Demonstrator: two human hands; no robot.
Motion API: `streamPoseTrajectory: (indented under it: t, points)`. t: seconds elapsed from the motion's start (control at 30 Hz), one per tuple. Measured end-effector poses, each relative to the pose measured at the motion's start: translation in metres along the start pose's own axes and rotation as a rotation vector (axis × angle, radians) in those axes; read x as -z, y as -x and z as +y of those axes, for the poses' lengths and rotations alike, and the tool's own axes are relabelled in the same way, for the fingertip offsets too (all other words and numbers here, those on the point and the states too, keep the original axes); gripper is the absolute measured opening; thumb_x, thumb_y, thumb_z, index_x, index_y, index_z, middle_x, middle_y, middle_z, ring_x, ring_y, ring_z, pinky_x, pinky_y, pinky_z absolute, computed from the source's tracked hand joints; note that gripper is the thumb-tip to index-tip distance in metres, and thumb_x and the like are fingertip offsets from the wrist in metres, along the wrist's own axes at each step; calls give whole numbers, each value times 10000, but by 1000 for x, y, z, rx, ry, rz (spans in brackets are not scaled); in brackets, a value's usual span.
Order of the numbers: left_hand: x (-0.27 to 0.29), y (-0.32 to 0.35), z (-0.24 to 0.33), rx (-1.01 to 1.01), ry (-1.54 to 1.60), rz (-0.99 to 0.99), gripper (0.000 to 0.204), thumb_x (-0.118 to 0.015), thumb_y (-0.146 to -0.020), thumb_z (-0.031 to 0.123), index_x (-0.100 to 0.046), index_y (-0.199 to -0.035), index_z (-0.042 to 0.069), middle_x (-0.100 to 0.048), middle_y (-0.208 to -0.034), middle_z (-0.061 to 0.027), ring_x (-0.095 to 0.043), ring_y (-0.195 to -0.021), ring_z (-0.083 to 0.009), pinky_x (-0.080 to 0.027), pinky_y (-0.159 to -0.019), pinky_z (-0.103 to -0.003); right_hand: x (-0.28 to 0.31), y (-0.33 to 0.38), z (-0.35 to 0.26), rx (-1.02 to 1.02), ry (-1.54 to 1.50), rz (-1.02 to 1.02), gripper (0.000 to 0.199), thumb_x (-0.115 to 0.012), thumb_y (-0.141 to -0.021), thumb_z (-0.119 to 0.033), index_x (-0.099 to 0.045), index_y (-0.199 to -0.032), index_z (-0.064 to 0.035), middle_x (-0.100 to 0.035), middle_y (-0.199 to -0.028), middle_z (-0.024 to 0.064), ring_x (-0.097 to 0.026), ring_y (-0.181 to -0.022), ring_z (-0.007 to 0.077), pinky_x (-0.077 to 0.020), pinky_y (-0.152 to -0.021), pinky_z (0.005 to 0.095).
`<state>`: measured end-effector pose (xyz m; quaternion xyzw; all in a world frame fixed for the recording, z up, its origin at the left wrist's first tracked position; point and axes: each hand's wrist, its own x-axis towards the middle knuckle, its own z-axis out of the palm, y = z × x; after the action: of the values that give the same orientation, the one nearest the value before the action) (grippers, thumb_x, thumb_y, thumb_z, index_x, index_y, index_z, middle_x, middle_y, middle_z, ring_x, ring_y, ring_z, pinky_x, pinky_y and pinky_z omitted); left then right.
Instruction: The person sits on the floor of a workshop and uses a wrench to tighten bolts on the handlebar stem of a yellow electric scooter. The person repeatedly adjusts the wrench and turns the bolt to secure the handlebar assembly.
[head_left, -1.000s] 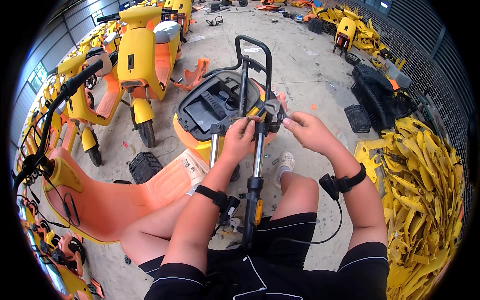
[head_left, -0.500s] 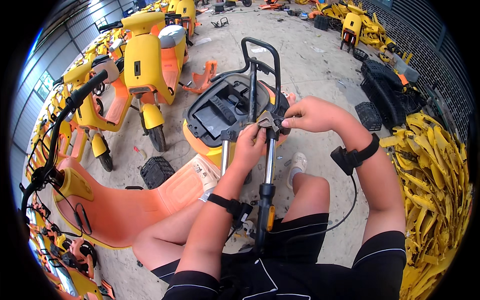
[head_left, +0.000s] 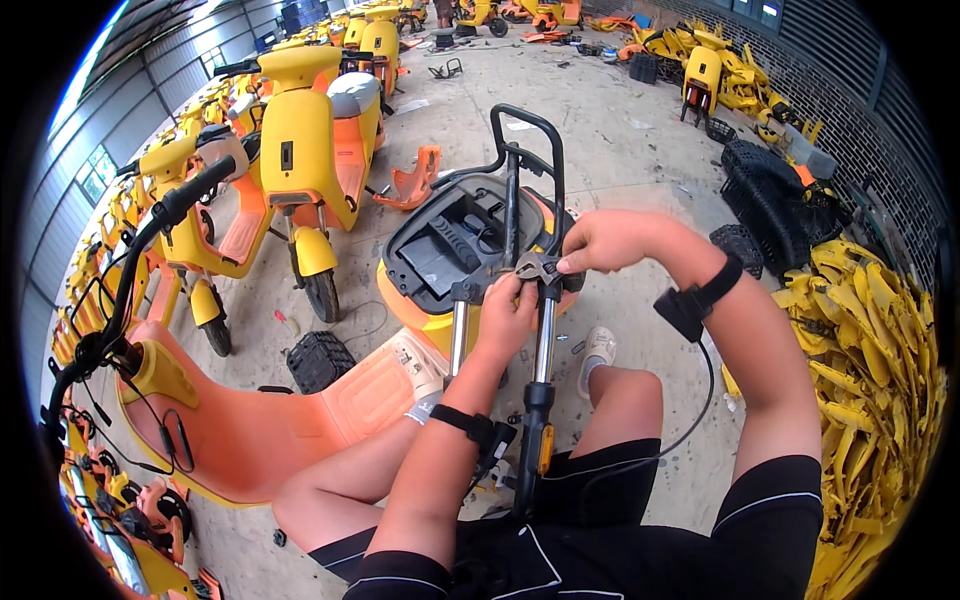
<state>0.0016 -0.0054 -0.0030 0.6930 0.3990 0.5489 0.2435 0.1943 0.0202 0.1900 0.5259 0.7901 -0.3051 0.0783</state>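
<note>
A scooter's front fork [head_left: 545, 345] with bright tubes and black lower legs slants toward me between my legs. Its black stem [head_left: 512, 200] and looped metal frame [head_left: 552, 150] point away. At the fork's crossbar is a silver adjustable wrench [head_left: 532, 266], its jaws by the right tube's top. My right hand [head_left: 605, 243] pinches the wrench's right end between thumb and fingers; its handle is mostly hidden. My left hand [head_left: 508, 312] is closed just below the jaws, against the crossbar; what its fingertips hold is hidden.
A scooter body with an orange footboard [head_left: 370, 400] lies at left, its open black seat compartment [head_left: 450, 240] beyond the fork. Yellow scooters [head_left: 300, 150] stand at far left. Yellow panels [head_left: 860, 400] are heaped at right, near black plastic baskets [head_left: 765, 200]. A black crate [head_left: 320, 360] sits on the floor.
The whole view has shifted, so the scene sits slightly lower and to the right. Both hands stay at the fork's crossbar with the wrench, which looks turned a little.
</note>
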Motion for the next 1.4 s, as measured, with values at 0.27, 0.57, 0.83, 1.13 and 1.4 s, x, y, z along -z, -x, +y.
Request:
streamPoseTrajectory:
  t: [0.27, 0.57, 0.83, 1.13, 1.4]
  points:
    - [-9, 5, -25, 58, 195, 1, 119, -619, -932, 11, -688, -1029, 13, -697, -930, -134, -678, -835, -279, -522, -742, -369, -70, 31, -17, -123, -524, 185, 292, -637, -999, -257, -678, -1091, 17, -631, -805, 45, -603, -650, 131, -501, -570, 285]
    - [-7, 4, 22, 284, 604, 200, 496, -603, -888, -150, -531, -1360, -13, -713, -1185, -151, -682, -1075, -180, -557, -920, -289, -166, 20, -88, -130, -1408, 415, 202, -498, -1027, -75, -453, -1205, 11, -577, -880, 88, -621, -692, 189, -566, -598, 354]
    - [6, -5, 7, 205, 600, 43, 433, -711, -877, -106, -614, -1284, 4, -725, -1097, -110, -693, -1020, -149, -556, -900, -256, -180, 6, -104, 7, -1470, 584, 256, -517, -1041, -94, -440, -1253, 29, -611, -892, 85, -632, -723, 163, -528, -654, 319]
    - [7, -6, 2, 500, 959, 24, 171, -522, -986, 17, -640, -1108, 0, -723, -991, -133, -715, -806, -209, -585, -720, -292, -141, 32, -88, 386, -1483, 531, 359, -528, -1031, -63, -487, -1383, -3, -653, -1042, 42, -614, -832, 98, -493, -732, 256]
    - [-1, -9, 18, 294, 595, 18, 174, -713, -956, 13, -732, -1114, -58, -762, -1004, -84, -687, -909, -111, -551, -821, -248, -99, 30, 27, 63, -946, 511, 273, -661, -998, -238, -660, -1074, 24, -671, -832, 53, -629, -731, 126, -506, -648, 288]
